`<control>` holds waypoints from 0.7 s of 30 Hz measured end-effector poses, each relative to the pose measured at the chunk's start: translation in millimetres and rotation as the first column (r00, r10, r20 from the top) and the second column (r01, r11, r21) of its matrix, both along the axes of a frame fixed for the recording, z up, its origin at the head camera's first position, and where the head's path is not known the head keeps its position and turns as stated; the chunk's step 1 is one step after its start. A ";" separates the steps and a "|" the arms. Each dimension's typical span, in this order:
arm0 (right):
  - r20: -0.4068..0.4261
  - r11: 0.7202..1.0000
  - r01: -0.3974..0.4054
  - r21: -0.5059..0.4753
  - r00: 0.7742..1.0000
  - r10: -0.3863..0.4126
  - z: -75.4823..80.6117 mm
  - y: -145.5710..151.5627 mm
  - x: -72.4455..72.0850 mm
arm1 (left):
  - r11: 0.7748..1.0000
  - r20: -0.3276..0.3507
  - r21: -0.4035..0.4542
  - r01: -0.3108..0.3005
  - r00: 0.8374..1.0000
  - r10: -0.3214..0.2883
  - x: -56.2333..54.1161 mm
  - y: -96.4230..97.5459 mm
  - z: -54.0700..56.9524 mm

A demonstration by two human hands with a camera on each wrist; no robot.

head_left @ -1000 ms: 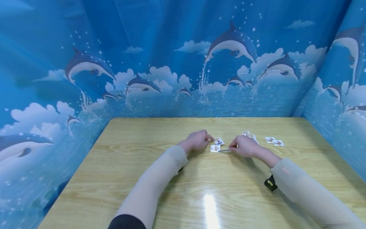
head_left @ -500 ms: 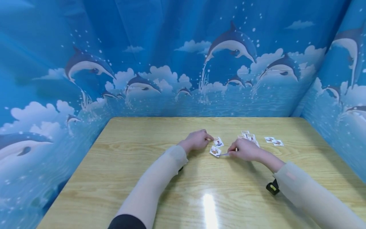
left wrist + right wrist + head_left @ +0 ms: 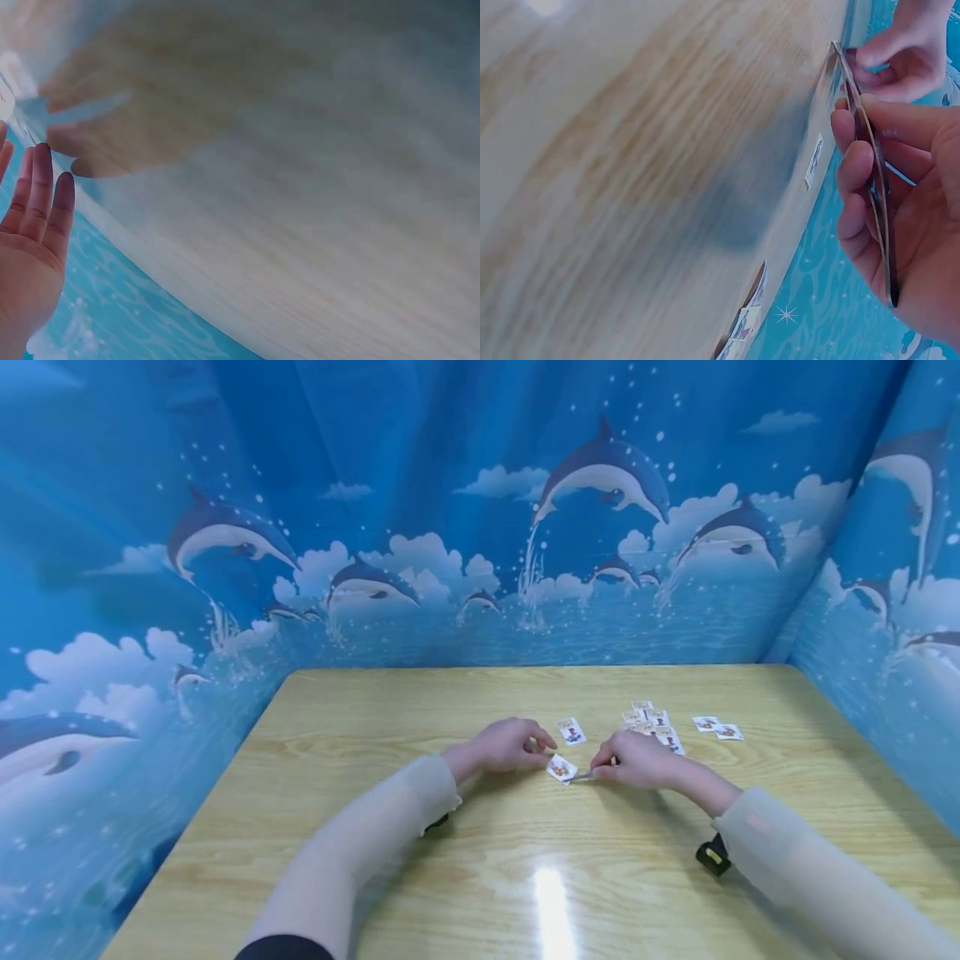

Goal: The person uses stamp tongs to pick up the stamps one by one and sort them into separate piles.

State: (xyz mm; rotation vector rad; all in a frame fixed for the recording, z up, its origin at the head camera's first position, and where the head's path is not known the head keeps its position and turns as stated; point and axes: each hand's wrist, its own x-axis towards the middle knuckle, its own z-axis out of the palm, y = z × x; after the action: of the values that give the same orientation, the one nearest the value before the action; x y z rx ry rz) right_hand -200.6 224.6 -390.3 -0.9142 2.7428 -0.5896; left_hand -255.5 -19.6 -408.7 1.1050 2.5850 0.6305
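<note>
My right hand [image 3: 637, 760] pinches a pair of metal tweezers [image 3: 877, 180] between thumb and fingers. The tweezers' tip reaches the lower edge of a small white picture card [image 3: 561, 767]. On that card's left side is my left hand [image 3: 512, 744], its fingertips close to the corner; whether they touch it cannot be made out. In the left wrist view the fingers [image 3: 37, 195] extend fairly straight and hold nothing visible. A second picture card [image 3: 571, 732] lies on the table just behind the first.
Several overlapping picture cards [image 3: 660, 718] lie behind my right hand. Farther right, two more cards [image 3: 717, 727] touch each other. The wooden table [image 3: 420, 710] meets a blue dolphin-print curtain [image 3: 420, 527] at the back and sides.
The tweezers and the front card have come slightly nearer to me, away from the second card, and the front card has turned. My left hand has left the second card for the front one.
</note>
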 end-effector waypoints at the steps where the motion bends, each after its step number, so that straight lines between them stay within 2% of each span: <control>1: -0.002 1.000 0.002 0.005 1.000 -0.002 0.1 0.0 -0.3 | 1.000 -0.002 0.001 0.018 1.000 -0.018 2.9 -0.7 -0.3; 6: 0.006 1.000 0.011 0.010 1.000 -0.011 0.4 -1.5 -1.7 | 0.997 -0.065 -0.025 0.070 0.995 -0.071 9.9 -0.4 -2.1; 17: -0.009 0.999 0.037 0.006 0.999 -0.036 -2.4 0.7 -3.8 | 0.990 -0.153 -0.112 0.081 0.983 -0.098 10.3 5.4 -8.5; 21: -0.016 0.999 0.054 0.008 0.998 -0.054 -3.6 5.5 -3.9 | 0.992 -0.168 -0.111 0.064 0.982 -0.082 11.2 6.4 -9.1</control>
State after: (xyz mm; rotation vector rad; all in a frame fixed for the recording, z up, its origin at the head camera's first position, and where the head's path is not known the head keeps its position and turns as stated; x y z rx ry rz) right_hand -204.5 230.1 -393.9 -0.8491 2.7892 -0.5819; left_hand -244.3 -13.2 -417.7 1.2638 2.6709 0.3930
